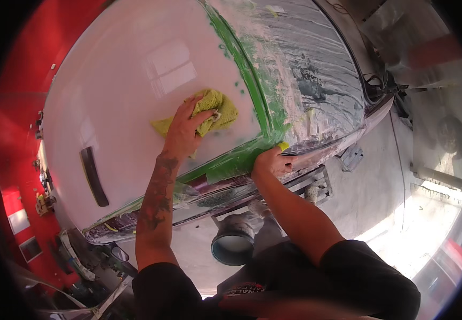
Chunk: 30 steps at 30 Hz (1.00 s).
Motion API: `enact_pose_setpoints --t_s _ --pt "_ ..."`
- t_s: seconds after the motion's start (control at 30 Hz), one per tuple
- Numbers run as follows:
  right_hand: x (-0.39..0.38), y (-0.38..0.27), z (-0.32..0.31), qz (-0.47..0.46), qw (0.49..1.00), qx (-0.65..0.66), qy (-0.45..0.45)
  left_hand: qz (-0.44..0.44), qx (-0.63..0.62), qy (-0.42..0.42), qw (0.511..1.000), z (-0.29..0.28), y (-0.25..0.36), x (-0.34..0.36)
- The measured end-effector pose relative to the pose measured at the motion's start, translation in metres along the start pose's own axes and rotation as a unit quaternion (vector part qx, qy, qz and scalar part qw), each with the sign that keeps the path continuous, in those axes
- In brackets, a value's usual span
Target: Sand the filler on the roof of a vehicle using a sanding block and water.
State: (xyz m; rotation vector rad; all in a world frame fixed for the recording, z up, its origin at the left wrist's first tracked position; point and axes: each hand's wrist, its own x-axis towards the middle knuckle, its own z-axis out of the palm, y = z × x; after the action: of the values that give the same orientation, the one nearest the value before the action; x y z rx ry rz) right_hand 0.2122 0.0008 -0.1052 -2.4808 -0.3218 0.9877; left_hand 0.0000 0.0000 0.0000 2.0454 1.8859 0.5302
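My left hand (182, 133) presses a crumpled yellow-green cloth (221, 113) onto the glossy, pale car panel (119, 80), its fingers bent around the folds. To the right, my right hand (273, 162) rests at the panel's lower corner, fingers curled, beside green masking tape (236, 160). A small yellow piece (283, 145) shows at its fingertips; the rest of it is hidden. Beyond the tape lies wrinkled clear plastic sheeting (321, 80), smeared with pale residue. A long, dark, slightly curved strip (93, 176) lies on the panel, left of my left forearm.
A round bucket (232, 245) of cloudy liquid stands on the floor below the car's edge, near my legs. A metal frame (316, 184) is under that edge. A cable (396, 154) runs along the floor at right. Parts and tools (81, 266) crowd the lower left.
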Motion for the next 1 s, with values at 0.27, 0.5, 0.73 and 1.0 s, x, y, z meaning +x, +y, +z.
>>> enact_pose_setpoints --t_s 0.27,0.5,0.73,1.0 --pt "0.027 0.03 -0.044 -0.034 0.976 -0.001 -0.217 -0.082 0.028 -0.026 0.996 0.024 0.114 -0.11" --pt "0.204 0.087 -0.15 -0.435 0.67 0.027 -0.601 -0.031 -0.052 -0.026 0.998 0.173 0.187 -0.19" --pt "0.313 0.143 -0.097 -0.547 0.52 -0.139 -0.641 -0.039 -0.151 -0.192 0.969 0.442 0.165 -0.216" --pt "0.405 0.303 0.02 -0.59 0.203 -0.608 -0.491 -0.116 -0.045 -0.427 0.895 0.575 0.159 -0.238"
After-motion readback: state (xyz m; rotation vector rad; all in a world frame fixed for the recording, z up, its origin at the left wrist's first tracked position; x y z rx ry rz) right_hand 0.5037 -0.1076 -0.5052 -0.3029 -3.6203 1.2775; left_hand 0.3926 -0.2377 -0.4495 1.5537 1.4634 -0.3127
